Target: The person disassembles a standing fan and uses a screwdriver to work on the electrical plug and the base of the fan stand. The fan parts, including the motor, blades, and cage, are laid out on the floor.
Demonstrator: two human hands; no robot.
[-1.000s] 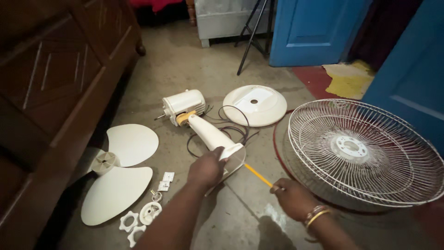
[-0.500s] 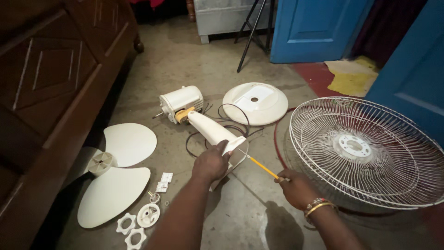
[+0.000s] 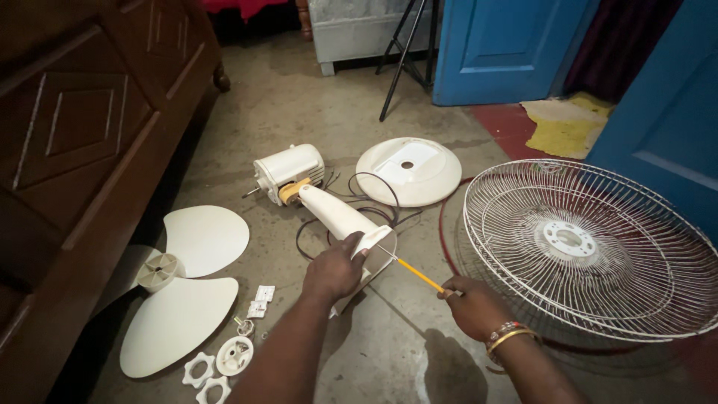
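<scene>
My arms are bare, no sleeves. On my right hand's [image 3: 475, 305] wrist sit a gold bangle [image 3: 510, 338] and, just beside it toward the hand, a beaded band [image 3: 499, 329]. My left hand [image 3: 334, 271] wears nothing.

A bare grey concrete floor [image 3: 314, 97] fills the room. A dark carved wooden cabinet [image 3: 82, 142] stands left; blue doors [image 3: 501, 45] close the far right side

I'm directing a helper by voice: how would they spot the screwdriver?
Find the big wire fan guard on the floor. Just left of it, the right hand holds the screwdriver. It is the only thin yellow-shafted thing among white fan parts.
</scene>
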